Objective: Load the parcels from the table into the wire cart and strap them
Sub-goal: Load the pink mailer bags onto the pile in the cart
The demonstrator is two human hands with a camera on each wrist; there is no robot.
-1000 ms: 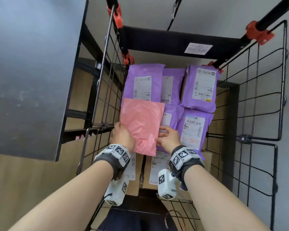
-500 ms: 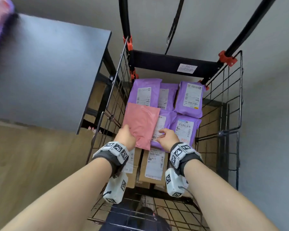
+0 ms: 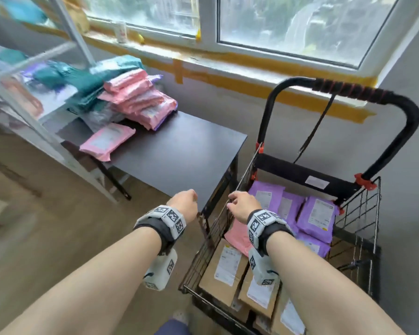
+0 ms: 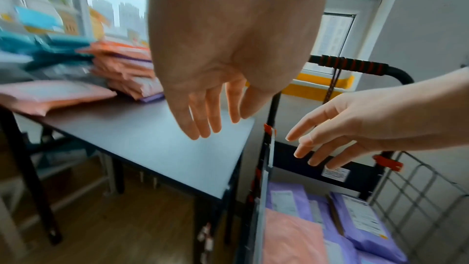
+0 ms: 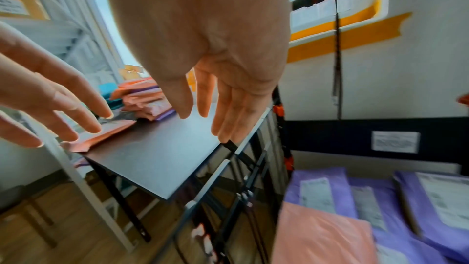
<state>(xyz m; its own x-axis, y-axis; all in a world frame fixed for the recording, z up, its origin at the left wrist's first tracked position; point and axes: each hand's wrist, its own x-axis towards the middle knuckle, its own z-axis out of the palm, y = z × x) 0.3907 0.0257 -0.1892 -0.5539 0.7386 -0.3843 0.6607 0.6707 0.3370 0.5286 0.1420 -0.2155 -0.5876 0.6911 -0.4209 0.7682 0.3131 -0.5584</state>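
Observation:
The black wire cart (image 3: 363, 213) stands at the right and holds purple parcels (image 3: 317, 215), a pink parcel (image 3: 237, 235) and brown boxes (image 3: 225, 267). On the dark table (image 3: 179, 151) lie a stack of pink parcels (image 3: 140, 100) and one single pink parcel (image 3: 107, 141). My left hand (image 3: 184, 204) hovers empty over the table's near corner, its fingers (image 4: 200, 123) relaxed. My right hand (image 3: 240, 204) is above the cart's left rim, also empty, with loose fingers (image 5: 225, 117). A black strap (image 3: 317, 126) hangs from the cart handle (image 3: 348, 90).
A white shelf rack (image 3: 34, 93) with teal and other packages stands left of the table. A window sill (image 3: 203, 56) with yellow tape runs along the back wall. Wooden floor (image 3: 46, 238) spreads at the left below my arms.
Both hands let go of the pink parcel, left lying in the cart, and rose out of it toward the table. My view lifted from the cart to the table and window.

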